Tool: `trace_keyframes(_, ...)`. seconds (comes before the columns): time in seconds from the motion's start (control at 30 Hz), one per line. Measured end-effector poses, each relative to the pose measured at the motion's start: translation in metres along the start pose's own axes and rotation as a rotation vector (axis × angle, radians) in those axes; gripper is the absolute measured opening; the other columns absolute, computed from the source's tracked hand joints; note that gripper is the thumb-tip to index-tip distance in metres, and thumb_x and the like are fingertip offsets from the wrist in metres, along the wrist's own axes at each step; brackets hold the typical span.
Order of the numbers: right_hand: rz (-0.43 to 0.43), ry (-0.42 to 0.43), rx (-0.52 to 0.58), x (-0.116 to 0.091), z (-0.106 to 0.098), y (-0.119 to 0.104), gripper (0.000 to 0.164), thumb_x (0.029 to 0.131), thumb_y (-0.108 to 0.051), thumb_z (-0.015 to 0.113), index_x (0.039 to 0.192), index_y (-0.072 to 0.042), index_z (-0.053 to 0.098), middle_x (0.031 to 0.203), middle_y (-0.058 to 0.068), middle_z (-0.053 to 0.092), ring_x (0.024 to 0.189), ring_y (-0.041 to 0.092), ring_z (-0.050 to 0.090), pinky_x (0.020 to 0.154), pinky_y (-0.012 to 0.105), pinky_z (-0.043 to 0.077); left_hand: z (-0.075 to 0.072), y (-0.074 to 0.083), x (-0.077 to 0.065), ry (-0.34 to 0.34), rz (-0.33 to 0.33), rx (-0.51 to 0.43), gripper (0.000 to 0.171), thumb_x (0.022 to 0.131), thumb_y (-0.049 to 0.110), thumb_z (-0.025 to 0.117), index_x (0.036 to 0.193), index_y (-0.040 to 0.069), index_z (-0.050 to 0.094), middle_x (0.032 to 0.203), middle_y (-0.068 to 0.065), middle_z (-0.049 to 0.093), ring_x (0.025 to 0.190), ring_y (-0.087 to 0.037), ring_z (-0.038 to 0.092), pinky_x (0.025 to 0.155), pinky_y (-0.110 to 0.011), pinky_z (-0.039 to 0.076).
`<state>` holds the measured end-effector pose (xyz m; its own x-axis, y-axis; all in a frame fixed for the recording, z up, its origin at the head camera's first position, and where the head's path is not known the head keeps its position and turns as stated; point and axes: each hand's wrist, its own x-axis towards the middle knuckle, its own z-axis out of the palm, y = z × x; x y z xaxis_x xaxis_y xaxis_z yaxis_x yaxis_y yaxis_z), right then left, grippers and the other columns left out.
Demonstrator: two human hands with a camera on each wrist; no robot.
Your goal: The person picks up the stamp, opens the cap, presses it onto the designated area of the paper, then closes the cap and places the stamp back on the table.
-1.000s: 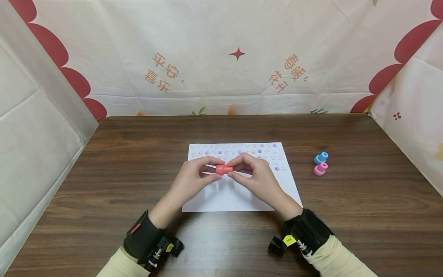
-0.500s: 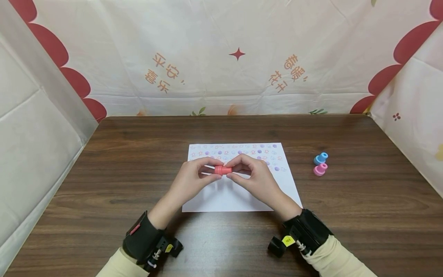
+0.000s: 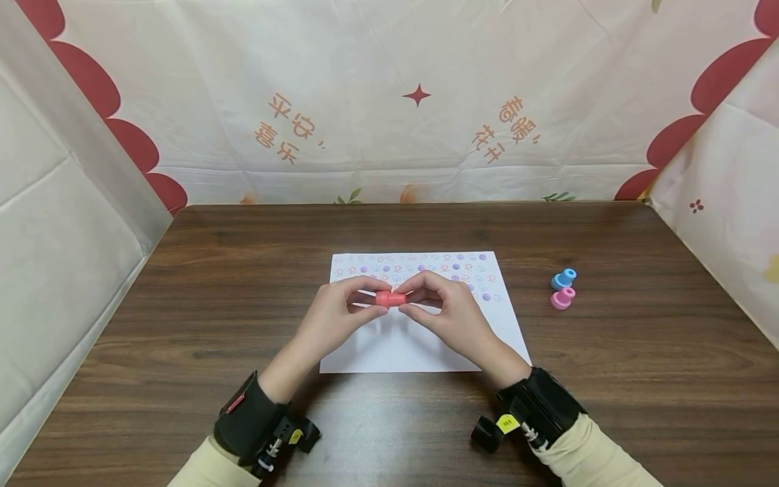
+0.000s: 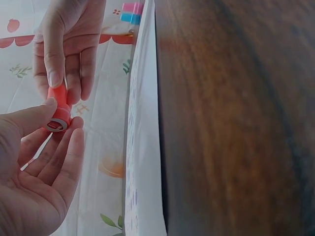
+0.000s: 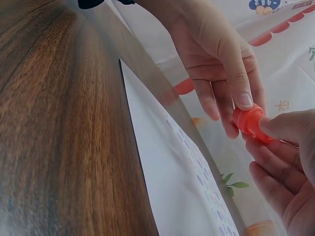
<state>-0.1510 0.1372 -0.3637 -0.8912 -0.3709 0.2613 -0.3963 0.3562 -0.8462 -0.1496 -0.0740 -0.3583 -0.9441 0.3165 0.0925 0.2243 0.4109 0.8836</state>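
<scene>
Fingers [image 3: 368,282] of left hand [image 3: 335,308] and right hand [image 3: 449,310], nearly closed, pinch opposite ends of a red stamp [image 3: 390,298], likely to steady it above printed paper [image 3: 414,352], its end face [image 4: 57,125] too small to read, while pink stamp [image 3: 563,298] and blue stamp [image 3: 564,279] stand aside on the counter [image 3: 621,379], seemingly for elbow room.

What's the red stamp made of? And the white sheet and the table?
Red stamp: probably plastic, smooth and slightly glossy, with evenly coloured sides.
White sheet: likely paper, matte, looking thin and flat, with small coloured prints.
Table: brown wood grain with a soft sheen between the forearms; real wood or wood-look laminate, I can't tell.
</scene>
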Motion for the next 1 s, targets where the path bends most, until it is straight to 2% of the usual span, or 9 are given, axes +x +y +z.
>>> trace_keyframes(0.2,-0.004,0.003,-0.003,-0.001,-0.002,0.0,0.021,0.086,-0.005,0.076,0.105,-0.009,0.069,0.103,0.005,0.075,0.092,0.015,0.074,0.088,0.027,0.06,-0.002,0.001,0.0,0.003,-0.01,0.008,0.03,0.085,0.008,0.078,0.115,0.01,0.073,0.114,-0.008,0.074,0.096,-0.023,0.075,0.078,-0.029,0.062)
trace_keyframes(0.43,-0.007,0.006,-0.014,0.0,-0.004,0.001,0.022,0.086,-0.004,0.076,0.106,-0.009,0.069,0.103,0.005,0.075,0.091,0.014,0.074,0.088,0.027,0.06,-0.005,-0.001,0.0,0.01,0.016,0.0,0.03,0.085,0.007,0.078,0.115,0.008,0.072,0.114,-0.009,0.074,0.099,-0.023,0.074,0.079,-0.028,0.062)
trace_keyframes(0.63,-0.005,0.001,0.001,0.0,-0.007,0.002,0.021,0.087,-0.002,0.075,0.106,-0.007,0.069,0.103,0.009,0.075,0.091,0.015,0.074,0.089,0.028,0.06,-0.012,0.001,-0.001,0.014,-0.006,0.033,0.029,0.087,0.01,0.077,0.115,0.011,0.072,0.115,-0.008,0.073,0.095,-0.023,0.075,0.078,-0.032,0.062)
trace_keyframes(0.83,0.015,0.002,-0.016,0.0,-0.012,0.004,0.022,0.087,-0.002,0.074,0.107,-0.009,0.069,0.104,0.01,0.074,0.091,0.013,0.074,0.088,0.025,0.059,-0.023,0.0,0.0,0.038,-0.033,0.041,0.029,0.088,0.012,0.076,0.116,0.013,0.071,0.116,-0.007,0.072,0.098,-0.023,0.074,0.069,-0.028,0.059)
trace_keyframes(0.9,0.017,0.004,-0.015,0.0,-0.014,0.005,0.022,0.087,-0.002,0.074,0.107,-0.009,0.069,0.105,0.012,0.074,0.091,0.014,0.074,0.088,0.024,0.059,-0.027,0.0,0.0,0.051,-0.034,0.055,0.03,0.088,0.012,0.076,0.117,0.013,0.07,0.117,-0.007,0.072,0.099,-0.024,0.074,0.07,-0.03,0.06)
trace_keyframes(1.0,0.013,0.007,-0.031,-0.001,-0.017,0.006,0.022,0.087,-0.001,0.074,0.107,-0.009,0.069,0.105,0.012,0.074,0.091,0.014,0.074,0.087,0.022,0.059,-0.033,0.0,0.0,0.066,-0.026,0.07,0.03,0.088,0.01,0.076,0.118,0.011,0.069,0.117,-0.009,0.072,0.101,-0.025,0.074,0.079,-0.035,0.062)
